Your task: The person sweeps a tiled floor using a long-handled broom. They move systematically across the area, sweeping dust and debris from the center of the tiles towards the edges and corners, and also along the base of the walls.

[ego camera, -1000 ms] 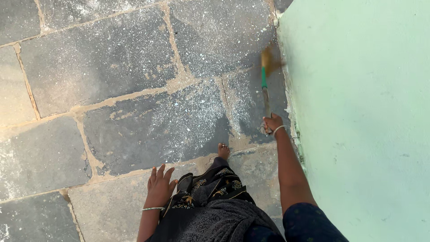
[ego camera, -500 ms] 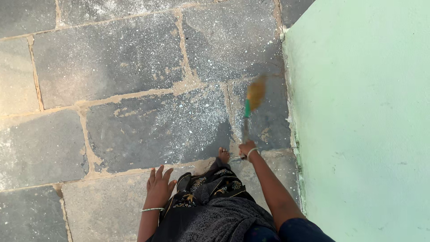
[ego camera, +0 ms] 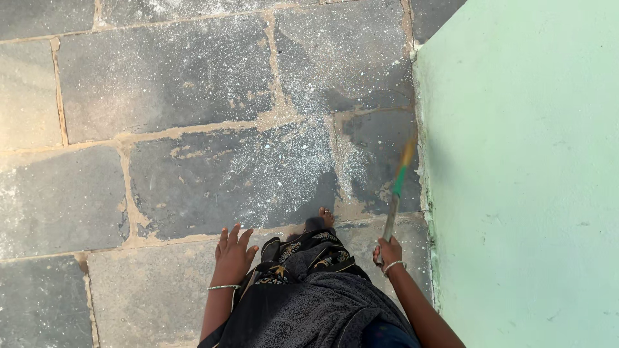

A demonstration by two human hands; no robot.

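My right hand (ego camera: 387, 252) grips the thin handle of a small broom (ego camera: 398, 187) with a green band and yellowish bristles. The broom is blurred and points away from me over the stone floor, close to the green wall. My left hand (ego camera: 232, 256) hangs free with fingers spread, holding nothing, above a grey slab. It wears a thin bangle. White powder (ego camera: 284, 167) is scattered across the dark slabs ahead. My bare foot (ego camera: 324, 219) shows under the dark patterned cloth (ego camera: 309, 290) that I wear.
A pale green wall (ego camera: 522, 180) fills the right side and meets the floor along a rough edge. The floor is large grey stone slabs (ego camera: 161, 84) with sandy joints.
The broom swung left across the powdered slab and has come back right, near the wall. My right hand moved with it. My left hand stayed put.
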